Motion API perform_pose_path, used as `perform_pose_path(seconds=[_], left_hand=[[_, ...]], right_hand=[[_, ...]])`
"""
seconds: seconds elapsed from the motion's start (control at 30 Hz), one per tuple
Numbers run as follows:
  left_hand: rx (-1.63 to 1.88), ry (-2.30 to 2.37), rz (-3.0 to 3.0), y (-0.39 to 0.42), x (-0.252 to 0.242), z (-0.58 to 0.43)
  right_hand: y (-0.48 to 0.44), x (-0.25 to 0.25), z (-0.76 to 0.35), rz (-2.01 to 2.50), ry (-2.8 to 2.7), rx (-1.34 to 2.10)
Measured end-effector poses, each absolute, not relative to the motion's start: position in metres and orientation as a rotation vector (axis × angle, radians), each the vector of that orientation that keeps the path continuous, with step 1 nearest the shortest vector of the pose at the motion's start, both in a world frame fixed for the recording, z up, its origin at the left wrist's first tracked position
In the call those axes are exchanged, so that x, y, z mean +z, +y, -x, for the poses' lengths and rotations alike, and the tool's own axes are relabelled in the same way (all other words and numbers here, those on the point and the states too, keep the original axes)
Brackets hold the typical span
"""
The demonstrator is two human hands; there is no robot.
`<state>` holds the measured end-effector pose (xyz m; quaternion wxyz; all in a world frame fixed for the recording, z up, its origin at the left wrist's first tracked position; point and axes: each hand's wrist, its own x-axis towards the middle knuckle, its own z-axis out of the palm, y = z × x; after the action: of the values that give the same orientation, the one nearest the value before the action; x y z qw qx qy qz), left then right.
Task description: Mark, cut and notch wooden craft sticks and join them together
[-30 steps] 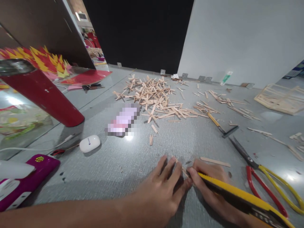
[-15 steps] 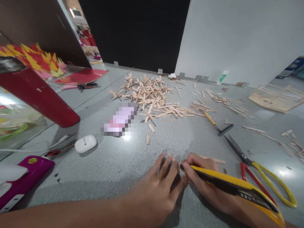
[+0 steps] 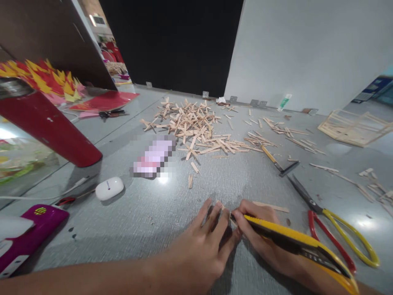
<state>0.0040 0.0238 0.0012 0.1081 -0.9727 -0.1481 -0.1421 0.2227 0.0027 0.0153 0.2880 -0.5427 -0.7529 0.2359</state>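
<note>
My left hand point(image 3: 204, 241) lies low over the grey table, its fingertips pressing a thin wooden stick point(image 3: 232, 221) against the surface. Most of that stick is hidden under the fingers. In my right hand point(image 3: 256, 229) is a yellow and black utility knife point(image 3: 294, 239), gripped close to its front end with the tip at the stick. The handle slants back toward the lower right. Just beyond the right hand lies another flat wooden stick point(image 3: 272, 206). Scissors point(image 3: 313, 205) with one red and one yellow handle rest to the right.
A heap of wooden pieces point(image 3: 196, 119) spreads across the table's far middle. A second cutter point(image 3: 273, 159) lies to its right, and a wooden frame point(image 3: 346, 129) stands farther right. Leftward are a blurred phone point(image 3: 155, 157), a white mouse point(image 3: 109, 188), a red bottle point(image 3: 61, 127) and a purple device point(image 3: 33, 233).
The view has shifted slightly, so the scene sits a little farther left. Both hands keep nearly the same pose, with the knife tip still at the stick.
</note>
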Motion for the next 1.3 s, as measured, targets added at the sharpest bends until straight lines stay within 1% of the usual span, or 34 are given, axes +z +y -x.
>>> perform_pose_path(seconds=[0.27,0.63,0.97,1.17,1.3], left_hand=[[-0.325,-0.416,2.835,0.024,0.009,-0.002],[-0.302,-0.455,2.868,0.024,0.013,-0.004],[-0.286,-0.437,2.887,0.024,0.009,-0.002],[-0.264,-0.414,2.877,0.024,0.012,0.001],[-0.281,-0.386,2.847,0.026,0.016,0.001]], right_hand=[[0.003,0.013,-0.224,1.411,-2.033,0.597],[0.005,0.015,-0.225,1.382,-2.091,0.554],[0.004,0.018,-0.227,1.373,-2.117,0.590],[0.004,0.021,-0.225,1.449,-2.043,0.588],[0.005,0.024,-0.225,1.477,-1.995,0.667]])
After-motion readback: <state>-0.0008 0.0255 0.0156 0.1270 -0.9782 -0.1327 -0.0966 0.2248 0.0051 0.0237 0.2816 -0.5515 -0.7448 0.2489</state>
